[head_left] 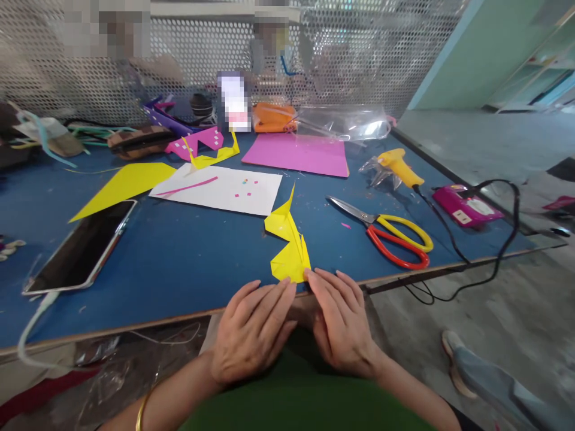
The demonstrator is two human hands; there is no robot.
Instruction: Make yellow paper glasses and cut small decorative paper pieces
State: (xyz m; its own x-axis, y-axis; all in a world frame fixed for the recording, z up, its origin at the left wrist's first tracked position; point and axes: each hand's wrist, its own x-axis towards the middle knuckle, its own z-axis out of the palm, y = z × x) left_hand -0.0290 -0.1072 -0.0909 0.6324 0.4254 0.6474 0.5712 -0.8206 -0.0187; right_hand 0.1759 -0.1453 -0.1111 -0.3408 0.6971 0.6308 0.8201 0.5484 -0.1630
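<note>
Already the yellow paper (288,248) carries several folds and lies at the near table (179,257) edge, both the left hand (251,329) and right hand (341,320) flat, fingers spread, pressing its lower corner, so more creasing seems left, scissors (386,233) lying unused nearby

You have two hands (296,323) at the tabletop (188,251) edge: left (251,329), right (341,323). On it: one folded yellow paper (290,242), one yellow triangle (123,185), one white sheet (220,188), one pink sheet (299,154), one pair of scissors (386,230), one glue gun (399,167), one phone (83,245).
</note>
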